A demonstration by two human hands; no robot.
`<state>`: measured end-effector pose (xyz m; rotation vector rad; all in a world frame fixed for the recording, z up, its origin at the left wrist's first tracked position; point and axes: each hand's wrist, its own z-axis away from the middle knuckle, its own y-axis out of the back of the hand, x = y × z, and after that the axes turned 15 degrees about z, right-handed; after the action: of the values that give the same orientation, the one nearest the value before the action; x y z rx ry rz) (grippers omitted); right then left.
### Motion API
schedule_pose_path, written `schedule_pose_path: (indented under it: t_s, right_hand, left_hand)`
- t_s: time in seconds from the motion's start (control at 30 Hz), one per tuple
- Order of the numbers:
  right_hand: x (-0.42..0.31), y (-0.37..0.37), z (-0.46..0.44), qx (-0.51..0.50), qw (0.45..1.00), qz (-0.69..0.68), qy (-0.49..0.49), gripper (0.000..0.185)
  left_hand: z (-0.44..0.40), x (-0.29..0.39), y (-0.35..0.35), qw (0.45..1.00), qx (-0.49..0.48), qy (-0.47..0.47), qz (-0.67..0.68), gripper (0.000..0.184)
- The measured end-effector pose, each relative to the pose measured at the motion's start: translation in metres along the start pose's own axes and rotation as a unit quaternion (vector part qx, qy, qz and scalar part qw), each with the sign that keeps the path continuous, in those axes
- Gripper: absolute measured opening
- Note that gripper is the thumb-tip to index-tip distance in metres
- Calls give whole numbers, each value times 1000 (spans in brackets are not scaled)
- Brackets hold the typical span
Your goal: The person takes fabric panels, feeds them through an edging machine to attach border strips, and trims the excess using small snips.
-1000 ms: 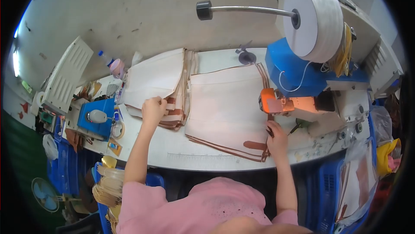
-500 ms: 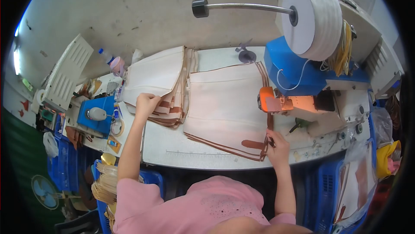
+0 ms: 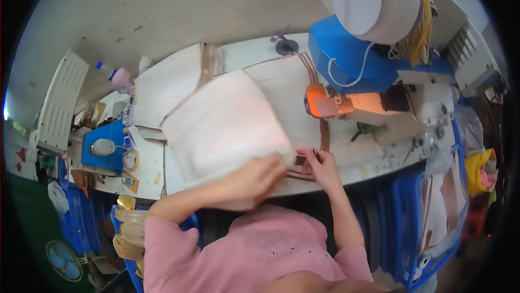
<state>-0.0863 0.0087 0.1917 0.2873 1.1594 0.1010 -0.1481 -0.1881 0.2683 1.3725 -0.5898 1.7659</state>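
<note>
My left hand (image 3: 265,176), smeared by motion, is closed on the lower right edge of a white fabric-like panel (image 3: 227,125). The panel lies slantwise, partly over a stack of brown-edged white panels (image 3: 287,95). My right hand (image 3: 323,171) is at the stack's front right corner, beside brown strips, its fingers closed round a small dark tool (image 3: 319,155) whose kind I cannot make out. Behind my right hand stands a sewing machine (image 3: 379,106) with an orange-lit head. Another pile of white panels (image 3: 168,84) sits at the left.
A large white tape reel (image 3: 374,3) hangs above a blue box-shaped cover (image 3: 346,54). A second machine with a blue bed (image 3: 103,147) stands at the left. Blue crates (image 3: 403,222) flank me below the table (image 3: 352,171), one holding more panels.
My left hand has brought a panel from the left pile rightward and toward me, over the right stack. My right hand stays near that stack's front corner. The camera view has shifted.
</note>
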Motion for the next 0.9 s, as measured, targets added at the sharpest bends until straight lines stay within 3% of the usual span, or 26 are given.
schedule_pose_path:
  t_s: [0.03, 0.17, 0.27, 0.3, 0.37, 0.47, 0.67, 0.9]
  right_hand:
    - [12, -10, -6, 42, 995, -86, 2, 22]
    - [30, 0, 0, 80, 989, 115, 43, 27]
    - [36, 10, 8, 64, 976, 206, 26, 24]
    - [36, 11, 9, 83, 972, 218, 31, 23]
    - [31, 13, 6, 123, 962, 240, 42, 20]
    - [24, 13, -7, 217, 957, 167, 96, 19]
    - [13, 10, -33, 205, 952, 162, 162, 21]
    - [22, 1, -61, 221, 924, 214, 227, 19]
  left_hand:
    - [-5, -7, -19, 998, -55, 0, 20, 23]
    - [-16, -46, -65, 975, -183, -111, -55, 22]
    - [-24, -36, -50, 978, -102, -155, -91, 22]
    - [-32, -48, -42, 969, -30, -214, -120, 20]
    - [-45, -54, -24, 933, 79, -227, -268, 20]
    - [-63, -66, -12, 892, 148, -293, -310, 29]
    - [-65, -93, -26, 850, 169, -300, -398, 45]
    - [-67, -106, -30, 842, 187, -276, -424, 45]
